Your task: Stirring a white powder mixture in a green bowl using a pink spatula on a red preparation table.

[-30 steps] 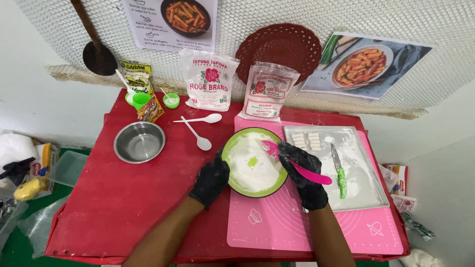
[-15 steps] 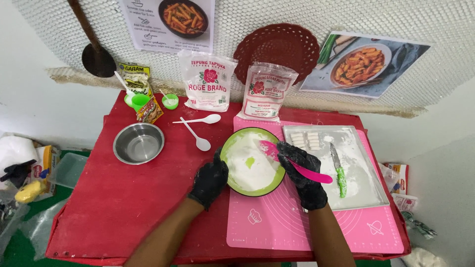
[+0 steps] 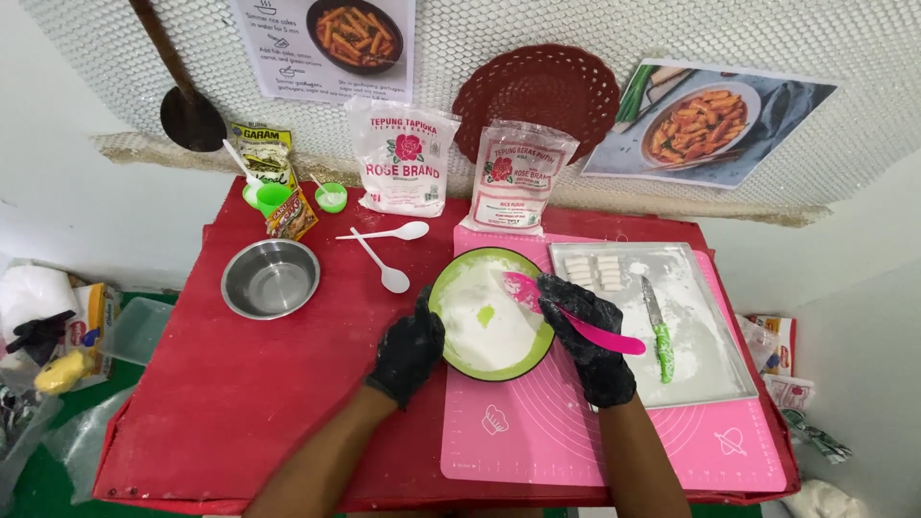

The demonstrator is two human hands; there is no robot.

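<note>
Two gloved hands work at one green bowl [image 3: 491,317] of white flour, which sits on the near-left corner of the pink mat [image 3: 576,432] on the red surface [image 3: 240,403]. Left hand [image 3: 411,347] cups the bowl's left rim, fingers curled around the edge. Right hand [image 3: 587,338] has its fingers closed around a pink spatula [image 3: 572,313] mid-handle — blade tip dips into the flour, handle end pointing right. A bare green patch shows at the bowl's centre.

Handling, judged: bowl looks light and likely to slide on the mat, so the rim is the place to steady it. Spatula looks thin, probably a little flexible; hold near the middle for control. Flour is loose and dusty — spills easily.

Nearby: floured tray [image 3: 700,336] with white pieces and a green-handled knife [image 3: 658,331]; steel bowl [image 3: 271,278]; two white spoons [image 3: 384,254].
</note>
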